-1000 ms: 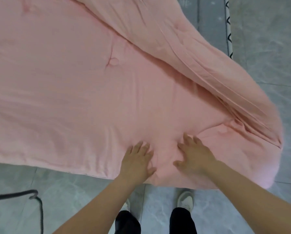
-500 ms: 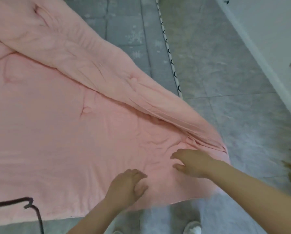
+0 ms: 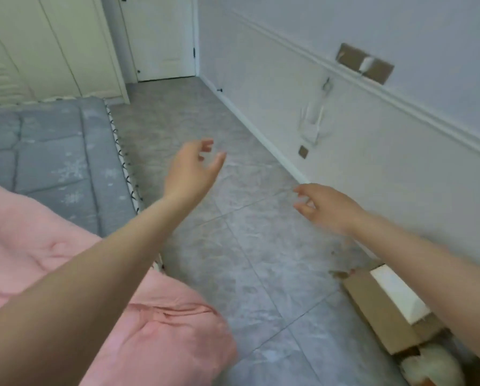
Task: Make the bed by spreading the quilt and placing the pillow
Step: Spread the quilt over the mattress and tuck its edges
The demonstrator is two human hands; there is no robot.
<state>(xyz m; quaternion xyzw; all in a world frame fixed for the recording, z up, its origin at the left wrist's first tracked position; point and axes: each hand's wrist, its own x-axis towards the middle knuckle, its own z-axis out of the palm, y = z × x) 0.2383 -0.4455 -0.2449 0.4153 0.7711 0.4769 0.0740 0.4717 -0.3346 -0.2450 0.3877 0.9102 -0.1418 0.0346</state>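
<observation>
A person stands at the corner of a low bed, both bare arms stretched forward over the grey tiled floor (image 3: 261,260). The left hand (image 3: 190,169) is raised in the air with its fingers loosely spread and lightly bent, holding nothing. The right hand (image 3: 323,207) reaches out lower, nearer the white wall (image 3: 372,162), its fingers also relaxed and apart, gripping nothing. Neither hand touches the bedding.

The pink quilt (image 3: 155,338) lies rumpled at the lower left, bunched in soft folds over the corner of the bed, its edge hanging toward the floor beneath the left forearm. Beyond it the grey quilted mattress (image 3: 52,151) is bare, its white edge trimmed with black stitching running along the floor side.

No pillow can be made out in this view.

At the lower right, against the wall, an open cardboard box (image 3: 378,310) sits on the tiles with a white block (image 3: 400,296) resting on it and something pale and fluffy (image 3: 431,366) just beside it. A white cable (image 3: 317,118) hangs from the wall, and brown patches (image 3: 364,64) are stuck above the moulding. A white door (image 3: 161,37) and cream wardrobe doors (image 3: 52,45) stand at the far end.
</observation>
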